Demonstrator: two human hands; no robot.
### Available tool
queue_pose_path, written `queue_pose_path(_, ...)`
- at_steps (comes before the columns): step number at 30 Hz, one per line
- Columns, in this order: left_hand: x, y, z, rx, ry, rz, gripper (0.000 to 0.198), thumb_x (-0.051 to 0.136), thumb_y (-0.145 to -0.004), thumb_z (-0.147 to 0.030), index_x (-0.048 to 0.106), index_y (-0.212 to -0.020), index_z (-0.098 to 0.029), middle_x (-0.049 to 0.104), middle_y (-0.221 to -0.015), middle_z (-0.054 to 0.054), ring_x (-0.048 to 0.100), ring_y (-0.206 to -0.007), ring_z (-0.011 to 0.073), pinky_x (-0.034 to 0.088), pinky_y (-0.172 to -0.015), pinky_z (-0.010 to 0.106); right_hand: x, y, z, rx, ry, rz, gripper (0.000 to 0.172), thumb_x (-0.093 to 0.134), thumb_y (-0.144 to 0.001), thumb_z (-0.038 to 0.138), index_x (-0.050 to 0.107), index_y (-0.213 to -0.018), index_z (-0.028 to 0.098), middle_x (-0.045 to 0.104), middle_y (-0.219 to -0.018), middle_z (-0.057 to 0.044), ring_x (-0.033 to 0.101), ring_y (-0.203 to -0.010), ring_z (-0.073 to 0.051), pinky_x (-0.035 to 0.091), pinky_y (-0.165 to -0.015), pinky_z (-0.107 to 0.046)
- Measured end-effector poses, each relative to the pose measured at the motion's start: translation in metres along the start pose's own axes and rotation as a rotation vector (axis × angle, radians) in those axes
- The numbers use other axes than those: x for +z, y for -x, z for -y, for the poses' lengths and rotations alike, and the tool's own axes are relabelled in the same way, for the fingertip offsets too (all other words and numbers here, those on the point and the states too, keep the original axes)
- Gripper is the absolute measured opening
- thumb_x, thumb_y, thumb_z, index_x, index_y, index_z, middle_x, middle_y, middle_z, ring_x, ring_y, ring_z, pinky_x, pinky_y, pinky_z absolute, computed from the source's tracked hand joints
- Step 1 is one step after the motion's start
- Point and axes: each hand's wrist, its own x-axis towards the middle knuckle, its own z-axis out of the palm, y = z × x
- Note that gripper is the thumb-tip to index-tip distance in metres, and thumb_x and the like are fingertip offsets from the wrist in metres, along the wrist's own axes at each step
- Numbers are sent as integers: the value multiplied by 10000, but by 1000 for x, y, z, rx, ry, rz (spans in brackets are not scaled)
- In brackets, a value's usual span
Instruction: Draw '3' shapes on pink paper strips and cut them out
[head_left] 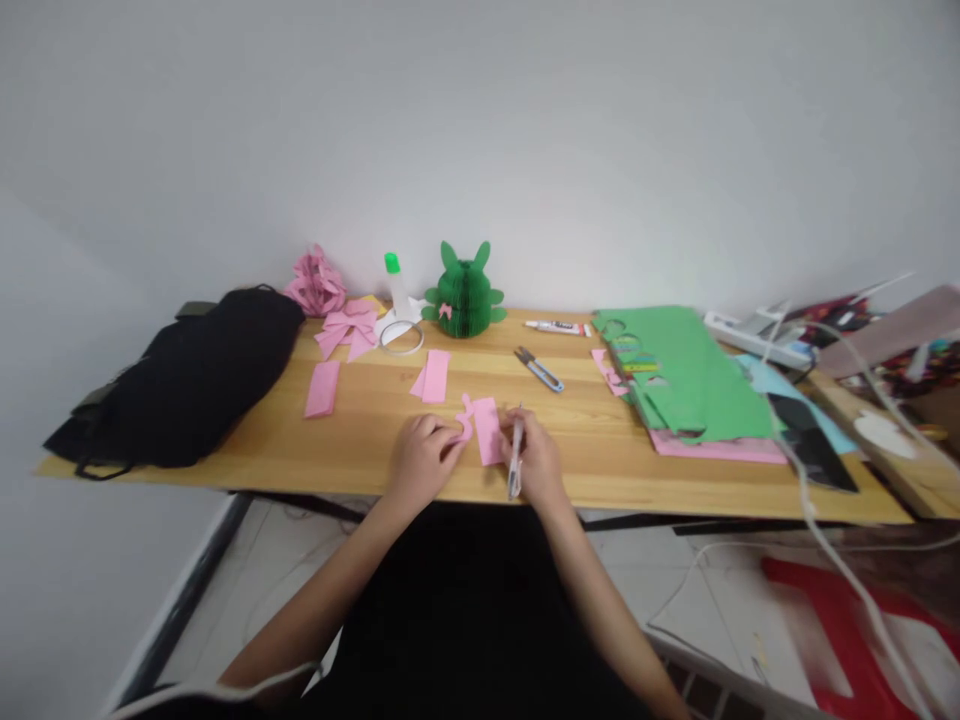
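Note:
A small pink paper strip (487, 430) lies on the wooden table (375, 440) near its front edge. My left hand (421, 455) rests beside it with fingers pinched on a curled pink scrap (465, 425) at the strip's left. My right hand (534, 460) sits to the right of the strip, closed round a pale pen-like tool (515, 462) that points down toward me.
A black bag (187, 385) fills the left end. Along the back stand pink paper bows (346, 328), a glue bottle (396, 288), a tape ring (401, 338) and a green paper figure (463, 295). Snips (538, 369), a marker (559, 327), green and pink sheets (690, 375) lie right.

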Motion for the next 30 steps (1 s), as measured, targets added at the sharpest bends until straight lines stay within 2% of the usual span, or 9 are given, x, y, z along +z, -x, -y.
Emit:
queue_pose_path(4,-2,-3,3,-7,91,-79,166,609,-893,-291,724,-810,-205,687,-833,57,656,-814,204,547,-753,338,0,0,1,-57,-11,-36,194,533,-809,271,624,-974,227,745,-818,-43,686,-695,-190,536,-664,-301)
queue_pose_path(8,-3,-4,5,-2,153,-119,212,583,-905,-357,713,-811,-218,728,-846,57,697,-820,217,575,-756,351,2,-2,0,-72,-36,-77,163,530,-815,230,633,-940,224,711,-720,-10,635,-595,-157,511,-599,-267)
queue_pose_path(12,-2,-2,5,-36,191,-148,232,562,-925,-377,701,-829,-218,737,-811,39,706,-736,195,579,-687,314,3,-3,1,-60,-68,-87,140,512,-839,270,623,-903,212,667,-661,11,602,-552,-142,492,-563,-251)
queue_pose_path(17,-2,1,4,-58,217,-142,235,558,-952,-393,696,-887,-214,740,-860,43,707,-787,188,575,-743,312,1,-2,-3,26,-105,-95,186,506,-853,350,576,-945,204,656,-675,7,604,-560,-144,493,-572,-257)
queue_pose_path(21,-3,3,1,1,200,-124,219,565,-973,-358,686,-869,-209,732,-853,46,683,-815,190,541,-772,333,-1,0,-2,116,-145,-76,213,525,-855,393,558,-977,222,630,-647,28,561,-517,-136,471,-546,-260)
queue_pose_path(25,-6,3,-10,120,139,-89,135,595,-971,-276,683,-895,-206,741,-862,30,663,-826,188,477,-796,351,-3,1,12,143,-219,-17,245,607,-818,424,559,-973,240,681,-717,13,641,-593,-149,511,-589,-269)
queue_pose_path(30,-7,-3,-22,214,54,-94,127,587,-981,-257,674,-917,-191,746,-883,25,648,-819,186,441,-786,345,-1,-2,25,159,-249,16,237,686,-792,386,567,-942,247,704,-719,18,658,-585,-145,527,-570,-259)
